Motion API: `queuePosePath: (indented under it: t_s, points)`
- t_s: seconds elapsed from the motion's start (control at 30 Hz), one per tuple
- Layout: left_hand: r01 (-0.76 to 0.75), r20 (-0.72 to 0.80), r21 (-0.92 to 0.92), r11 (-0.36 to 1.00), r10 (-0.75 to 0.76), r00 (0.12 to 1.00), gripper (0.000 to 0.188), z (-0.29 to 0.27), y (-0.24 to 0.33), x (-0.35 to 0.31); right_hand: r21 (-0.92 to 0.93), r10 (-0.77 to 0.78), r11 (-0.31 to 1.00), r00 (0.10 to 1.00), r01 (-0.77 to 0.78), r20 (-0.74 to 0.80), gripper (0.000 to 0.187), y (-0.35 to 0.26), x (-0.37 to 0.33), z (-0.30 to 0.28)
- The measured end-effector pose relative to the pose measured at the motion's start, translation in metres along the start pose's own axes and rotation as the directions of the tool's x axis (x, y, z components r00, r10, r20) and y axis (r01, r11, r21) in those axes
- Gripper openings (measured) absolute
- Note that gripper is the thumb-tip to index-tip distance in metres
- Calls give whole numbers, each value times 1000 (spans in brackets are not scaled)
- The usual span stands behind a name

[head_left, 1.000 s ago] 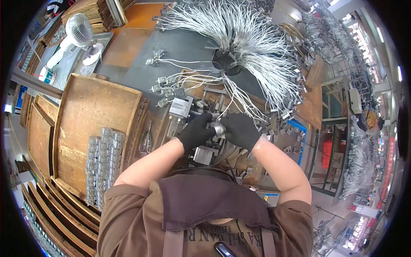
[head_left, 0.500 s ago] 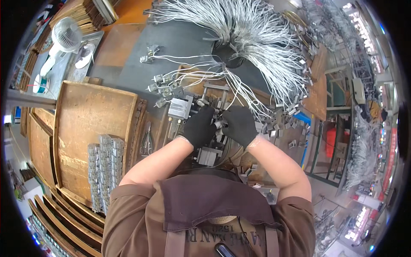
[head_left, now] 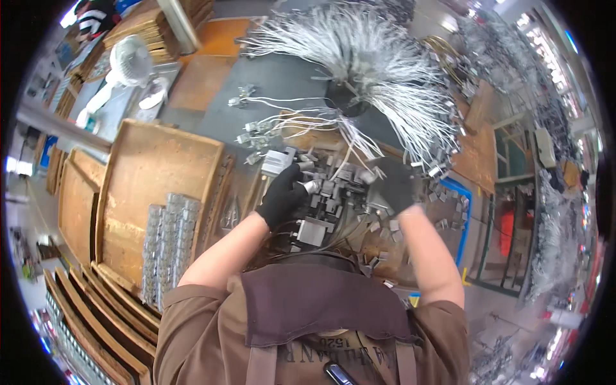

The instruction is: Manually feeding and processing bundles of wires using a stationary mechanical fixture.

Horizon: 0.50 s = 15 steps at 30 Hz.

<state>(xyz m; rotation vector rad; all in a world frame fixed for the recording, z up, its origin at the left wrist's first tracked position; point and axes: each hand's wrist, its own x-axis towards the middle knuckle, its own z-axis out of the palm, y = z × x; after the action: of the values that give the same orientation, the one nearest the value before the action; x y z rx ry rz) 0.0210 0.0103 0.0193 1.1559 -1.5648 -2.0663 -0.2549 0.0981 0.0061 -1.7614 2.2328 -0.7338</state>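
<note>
My left hand [head_left: 283,197], in a black glove, is closed at the left side of a metal jig [head_left: 328,192] on the bench. A small silvery piece [head_left: 312,187] shows at its thumb and fingertips; its exact kind is unclear. My right hand [head_left: 393,187], also gloved in black, is smeared by motion to the right of the jig, so its fingers cannot be read. White wires [head_left: 350,151] run from behind the jig toward a ring-shaped bundle of white wires [head_left: 404,96]. Several small metal box-shaped parts [head_left: 260,135] sit on wire ends at the left.
Loose metal pieces [head_left: 449,199] lie scattered at the right, beside a blue edge [head_left: 468,221]. Pliers [head_left: 231,215] lie left of the jig. A wooden tray [head_left: 163,154] holds rows of metal parts [head_left: 170,247]. A white fan [head_left: 131,61] stands at the far left.
My right hand has moved away from the jig to the right and is now blurred. My left hand has drawn slightly left and nearer. The whole view has shifted a little.
</note>
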Motion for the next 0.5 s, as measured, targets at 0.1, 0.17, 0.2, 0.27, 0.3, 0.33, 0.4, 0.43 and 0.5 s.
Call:
queuePosePath:
  t_s: [0.1, 0.17, 0.2, 0.27, 0.3, 0.33, 0.4, 0.43, 0.5]
  points:
    - [-281, -57, -67, 957, 277, 959, 51, -1, -12, -20, -244, 169, 961, 976, -132, 140, 45, 27, 4, -28]
    - [-269, -41, 116, 956, 276, 960, 49, -3, 5, -37, -467, 342, 860, 912, -205, 228, 43, 12, 6, -36]
    - [-303, 2, 139, 943, 306, 952, 48, -13, 3, -38, -415, 192, 903, 968, -111, 159, 38, 54, -3, -25]
    - [-319, -97, 268, 909, 354, 930, 44, -52, 26, -80, -477, -73, 876, 997, 75, 24, 25, 81, -7, -26]
    - [-341, -135, 304, 889, 395, 909, 42, -81, 29, -96, -409, -66, 911, 998, 60, 1, 25, 89, -8, -34]
    - [-250, -312, 158, 955, 289, 905, 37, -104, 33, -118, -340, -50, 940, 998, 40, -23, 25, 100, -4, -41]
    - [-200, -510, 178, 963, 265, 818, 42, -176, 20, -156, 251, 317, 907, 940, -339, 125, 30, 144, 15, -41]
    - [50, -642, 371, 927, 217, 735, 47, -210, 12, -189, 544, 439, 631, 833, -553, 336, 32, 58, 28, -61]
    - [221, -704, 376, 900, 123, 699, 74, -255, -4, -236, 837, 160, 359, 910, -414, 382, 32, 15, 40, -60]
